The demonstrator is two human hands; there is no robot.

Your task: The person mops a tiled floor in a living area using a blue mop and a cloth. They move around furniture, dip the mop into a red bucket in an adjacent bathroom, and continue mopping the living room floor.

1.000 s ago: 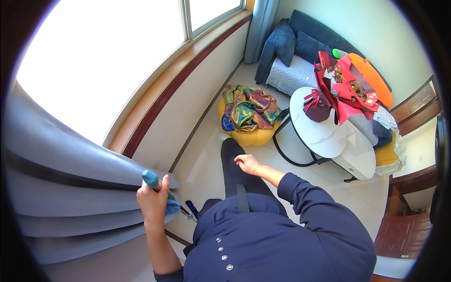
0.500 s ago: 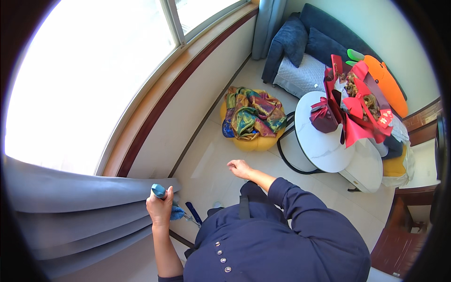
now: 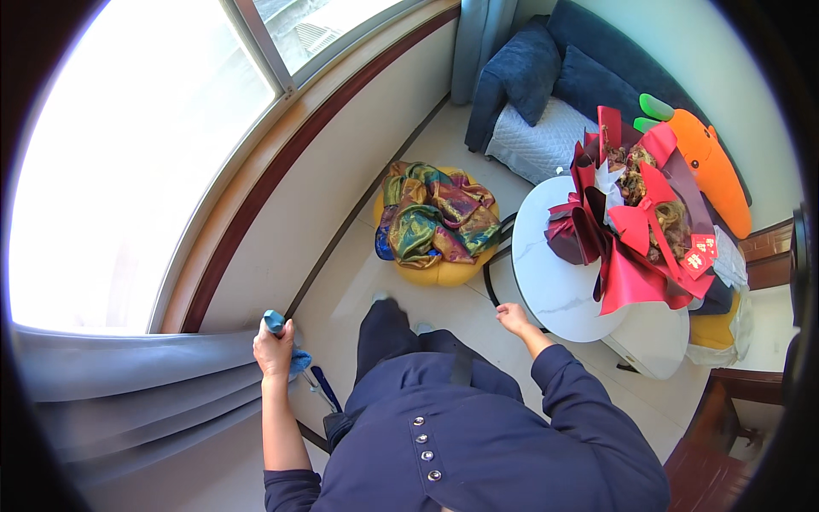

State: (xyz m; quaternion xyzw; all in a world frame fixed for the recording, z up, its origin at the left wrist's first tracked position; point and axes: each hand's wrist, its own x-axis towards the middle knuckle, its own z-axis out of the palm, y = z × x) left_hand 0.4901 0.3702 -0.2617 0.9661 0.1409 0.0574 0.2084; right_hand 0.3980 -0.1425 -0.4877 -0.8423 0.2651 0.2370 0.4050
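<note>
My left hand (image 3: 273, 350) is wrapped round a teal handle (image 3: 273, 321), whose rounded end pokes out above the fist. The rest of that tool is hidden by the hand. A fuzzy blue cloth (image 3: 299, 363) shows just beyond the fingers; whether it belongs to the tool I cannot tell. Lower down, close to my hip, is a dark blue bar-shaped tool (image 3: 326, 386). My right hand (image 3: 514, 318) hangs with loosely curled fingers near the rim of the white round table (image 3: 546, 282), with nothing visible in it.
Grey curtain (image 3: 136, 375) and a bright window (image 3: 153, 171) line the left. Ahead, a yellow pouf (image 3: 439, 274) bears a shiny multicoloured cloth (image 3: 435, 213). A red-wrapped bouquet (image 3: 640, 213) stands on the table. Behind it are a dark sofa (image 3: 597, 34) and an orange carrot plush (image 3: 704, 162).
My view has shifted forward, with the pouf and table nearer and further left. A leg has stepped ahead. My right hand has swung right toward the table; the left keeps its grip.
</note>
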